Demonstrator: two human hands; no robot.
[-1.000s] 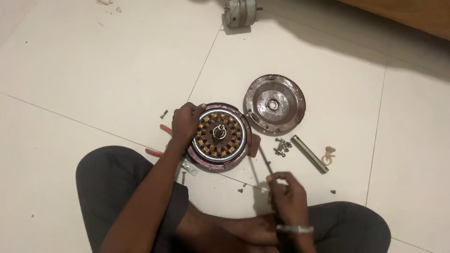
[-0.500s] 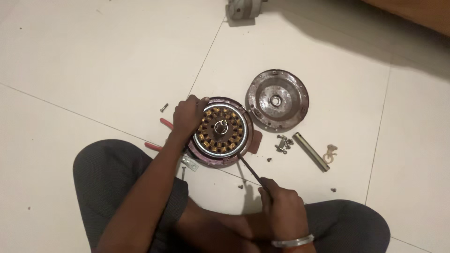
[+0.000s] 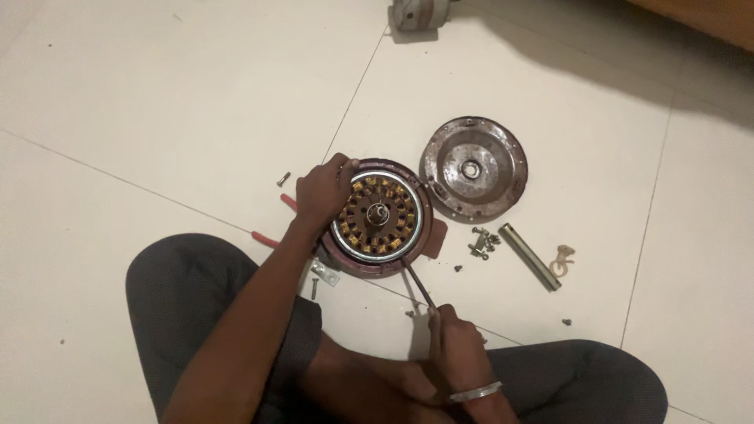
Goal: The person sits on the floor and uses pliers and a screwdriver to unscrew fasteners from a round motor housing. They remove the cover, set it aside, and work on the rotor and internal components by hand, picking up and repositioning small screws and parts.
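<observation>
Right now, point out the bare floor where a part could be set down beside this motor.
Bare tile lies left of the open motor beyond the stray screw, and above it toward the grey part at the top edge. Right of the metal tube is also bare. Crowded: between motor, round cover and tube, where loose screws lie, and near the right hand.

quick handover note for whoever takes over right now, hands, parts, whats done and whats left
Left hand: gripping the left rim of the motor, which sits open on the floor with its copper windings up.
Right hand: closed on a screwdriver, whose tip is at the motor's lower right edge.
Parts: cover lies off to the right, touching the motor or nearly so. Loose screws and a metal tube lie below the cover. Red-handled pliers lie partly under the left arm.
Done: cover off, screws out.
Left: the stator is still seated in its housing.
</observation>
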